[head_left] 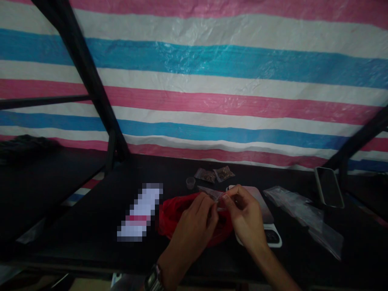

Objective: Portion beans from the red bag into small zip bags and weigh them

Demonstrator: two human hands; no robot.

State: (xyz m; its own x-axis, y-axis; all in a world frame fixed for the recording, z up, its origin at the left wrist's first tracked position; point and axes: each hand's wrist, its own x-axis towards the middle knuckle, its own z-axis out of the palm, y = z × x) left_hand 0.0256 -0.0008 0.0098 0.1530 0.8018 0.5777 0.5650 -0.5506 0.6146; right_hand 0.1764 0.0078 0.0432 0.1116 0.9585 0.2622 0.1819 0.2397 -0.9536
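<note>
My left hand (195,218), with a watch (154,279) on its wrist, and my right hand (247,214) meet above an open red plastic bag (168,212). Between their pinched fingertips is a small clear plastic bag (214,193), partly hidden by the fingers. What lies inside the red bag is too dark to make out. Just beyond the hands stand a small clear cup (190,183) and two small clear packets, a left packet (206,175) and a right packet (224,173), both filled with brownish bits. Partly behind my right hand is a white scale-like device (274,243).
Several flat clear plastic bags (298,208) overlap on the black table (100,246) at the right. A phone (329,188) leans near the frame post at the far right. A blurred-out light rectangle (145,206) is left of the red bag. Striped sheeting (212,105) hangs behind.
</note>
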